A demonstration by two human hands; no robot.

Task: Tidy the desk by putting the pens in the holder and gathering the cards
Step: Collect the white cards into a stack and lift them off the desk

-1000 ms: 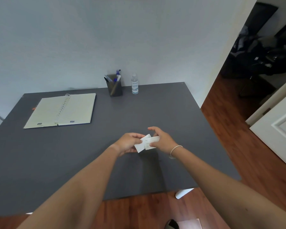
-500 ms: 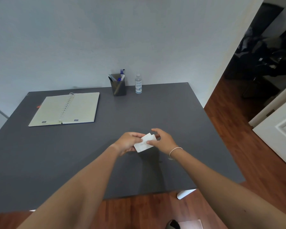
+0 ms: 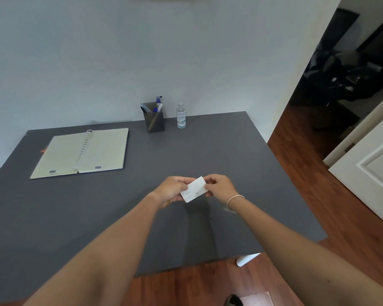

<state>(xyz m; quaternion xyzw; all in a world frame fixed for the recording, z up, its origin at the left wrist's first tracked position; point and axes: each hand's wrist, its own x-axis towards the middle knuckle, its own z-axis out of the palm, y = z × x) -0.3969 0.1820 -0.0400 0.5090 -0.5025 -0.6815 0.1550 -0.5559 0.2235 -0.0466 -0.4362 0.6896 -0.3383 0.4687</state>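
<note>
A small stack of white cards (image 3: 194,189) is held just above the middle of the dark grey desk (image 3: 219,151). My left hand (image 3: 171,191) pinches its left end and my right hand (image 3: 219,186) pinches its right end. The cards look squared into one neat pile, tilted up to the right. A dark pen holder (image 3: 154,120) stands at the back of the desk with several pens (image 3: 157,106) in it. No loose pens or cards show on the desk.
An open spiral notebook (image 3: 82,152) lies at the back left. A clear sanitizer bottle (image 3: 181,117) stands right of the holder. Wooden floor (image 3: 296,173) and a white door (image 3: 372,164) are on the right, past the desk's edge.
The two fanned cards have been pushed together into one aligned stack between both hands. The view has shifted slightly left.
</note>
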